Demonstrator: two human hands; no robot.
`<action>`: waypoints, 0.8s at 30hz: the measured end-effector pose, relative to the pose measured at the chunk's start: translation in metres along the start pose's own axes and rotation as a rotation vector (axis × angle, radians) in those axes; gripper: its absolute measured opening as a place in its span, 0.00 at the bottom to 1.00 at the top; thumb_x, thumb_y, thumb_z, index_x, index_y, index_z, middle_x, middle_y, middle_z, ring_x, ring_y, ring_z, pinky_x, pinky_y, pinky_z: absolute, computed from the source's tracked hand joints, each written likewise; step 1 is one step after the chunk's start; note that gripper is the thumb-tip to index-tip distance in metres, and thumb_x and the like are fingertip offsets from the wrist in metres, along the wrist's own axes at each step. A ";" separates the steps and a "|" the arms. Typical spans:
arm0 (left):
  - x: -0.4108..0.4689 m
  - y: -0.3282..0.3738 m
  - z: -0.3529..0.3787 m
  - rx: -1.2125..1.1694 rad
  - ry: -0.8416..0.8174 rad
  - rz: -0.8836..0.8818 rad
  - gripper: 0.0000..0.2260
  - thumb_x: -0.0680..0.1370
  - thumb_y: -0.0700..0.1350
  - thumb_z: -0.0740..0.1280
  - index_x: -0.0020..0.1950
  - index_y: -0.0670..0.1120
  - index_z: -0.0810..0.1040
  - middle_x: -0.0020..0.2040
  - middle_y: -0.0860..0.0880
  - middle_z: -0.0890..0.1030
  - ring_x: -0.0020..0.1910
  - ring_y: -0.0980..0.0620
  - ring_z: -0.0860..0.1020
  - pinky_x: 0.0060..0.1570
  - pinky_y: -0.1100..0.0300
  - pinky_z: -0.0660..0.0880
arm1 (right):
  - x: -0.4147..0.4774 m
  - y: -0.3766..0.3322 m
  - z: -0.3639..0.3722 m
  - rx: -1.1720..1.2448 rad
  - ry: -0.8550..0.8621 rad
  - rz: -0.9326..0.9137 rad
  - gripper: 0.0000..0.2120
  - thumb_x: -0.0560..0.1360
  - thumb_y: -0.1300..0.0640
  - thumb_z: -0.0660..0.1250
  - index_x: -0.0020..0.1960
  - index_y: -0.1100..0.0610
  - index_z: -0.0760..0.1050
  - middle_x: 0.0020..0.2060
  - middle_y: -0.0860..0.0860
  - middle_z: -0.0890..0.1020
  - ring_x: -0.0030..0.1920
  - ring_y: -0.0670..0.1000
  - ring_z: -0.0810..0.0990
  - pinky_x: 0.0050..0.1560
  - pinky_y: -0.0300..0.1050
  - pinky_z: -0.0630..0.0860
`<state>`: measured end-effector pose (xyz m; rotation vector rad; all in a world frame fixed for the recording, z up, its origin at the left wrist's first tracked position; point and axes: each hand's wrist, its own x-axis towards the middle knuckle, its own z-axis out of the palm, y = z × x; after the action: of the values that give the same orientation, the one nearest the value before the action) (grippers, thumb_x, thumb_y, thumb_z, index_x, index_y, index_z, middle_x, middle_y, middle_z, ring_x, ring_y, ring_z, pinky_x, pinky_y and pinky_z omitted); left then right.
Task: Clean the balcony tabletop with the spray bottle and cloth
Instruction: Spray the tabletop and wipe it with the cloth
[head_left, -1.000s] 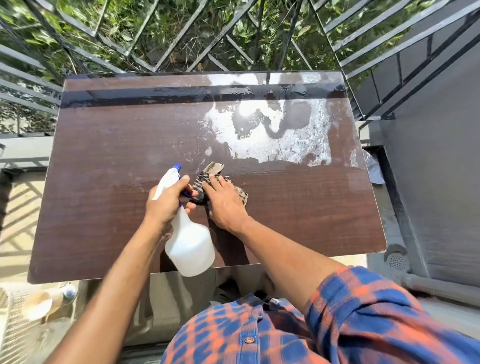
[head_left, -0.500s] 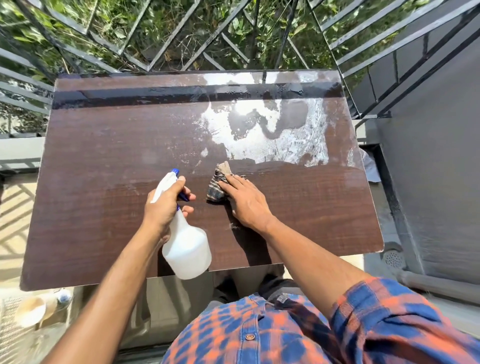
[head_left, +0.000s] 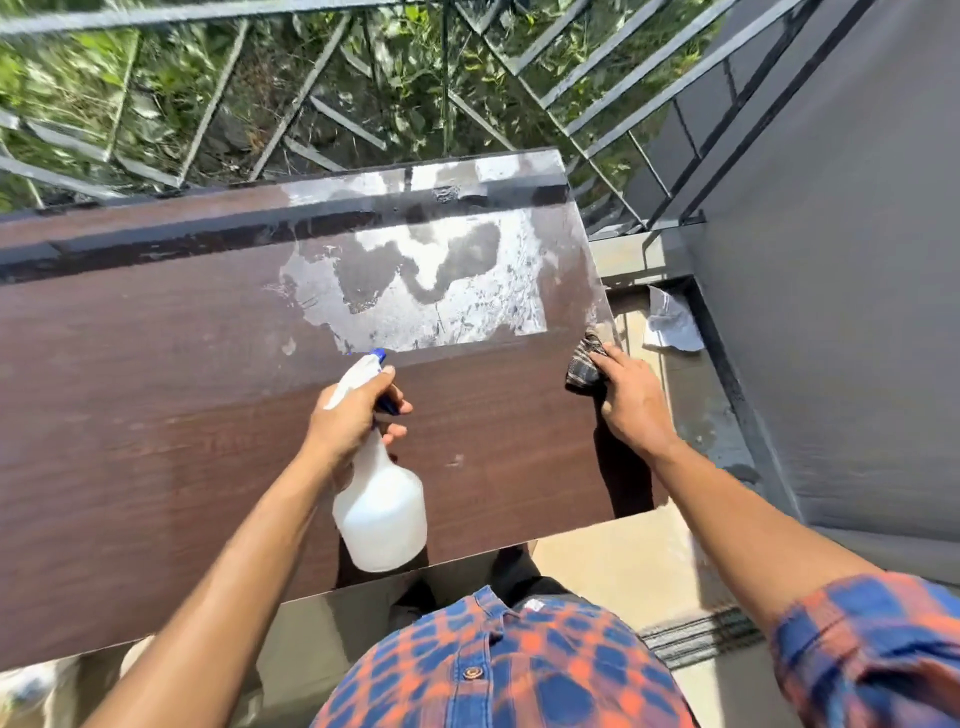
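The left grip (head_left: 348, 421) is clenched round the neck of the white spray bottle (head_left: 382, 512), with a finger curled at the blue trigger. The bottle hangs tilted above the near middle of the brown tabletop (head_left: 156, 389), its blue nozzle pointing away from the person and its round body over the near edge. The right grip (head_left: 631, 400) lies released, its fingers laid fairly flat on the dark checked cloth (head_left: 584, 364) and pressing it down at the right edge of the tabletop. The cloth is bunched, and part of it shows beyond the fingertips, just beside the corner of a pale, shiny wet patch (head_left: 441, 291) that spreads over the far right part of the tabletop. The two grips are well apart. Beyond the tabletop a metal railing (head_left: 311, 104) stands in front of green plants. To the right, a crumpled white paper (head_left: 670, 325) lies on the floor (head_left: 623, 571) near a grey wall (head_left: 831, 260). A blue and orange checked shirt (head_left: 493, 665) fills the bottom of the view.
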<state>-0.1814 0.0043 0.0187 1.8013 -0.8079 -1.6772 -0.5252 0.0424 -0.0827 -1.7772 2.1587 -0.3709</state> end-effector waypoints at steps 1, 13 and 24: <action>0.000 0.002 0.014 0.020 -0.029 -0.002 0.14 0.80 0.50 0.68 0.38 0.44 0.78 0.36 0.45 0.83 0.25 0.51 0.77 0.28 0.63 0.70 | 0.004 0.009 -0.010 0.033 -0.003 0.074 0.33 0.61 0.75 0.65 0.65 0.59 0.79 0.64 0.58 0.80 0.59 0.64 0.79 0.62 0.53 0.75; 0.004 0.015 0.148 0.101 -0.251 -0.004 0.07 0.82 0.45 0.67 0.59 0.53 0.76 0.36 0.44 0.79 0.35 0.45 0.79 0.36 0.55 0.76 | 0.020 0.050 -0.059 0.643 0.153 0.530 0.18 0.76 0.69 0.59 0.58 0.51 0.78 0.44 0.46 0.81 0.39 0.43 0.76 0.40 0.31 0.73; 0.015 0.009 0.223 0.088 -0.214 -0.124 0.05 0.79 0.46 0.68 0.54 0.52 0.81 0.31 0.45 0.72 0.24 0.47 0.73 0.34 0.53 0.77 | 0.017 0.071 -0.060 0.747 0.154 0.573 0.19 0.76 0.69 0.61 0.62 0.55 0.79 0.46 0.47 0.81 0.44 0.47 0.79 0.33 0.22 0.67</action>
<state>-0.4042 -0.0108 -0.0019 1.7822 -0.8885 -1.9686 -0.6163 0.0390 -0.0577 -0.7192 2.0968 -1.0095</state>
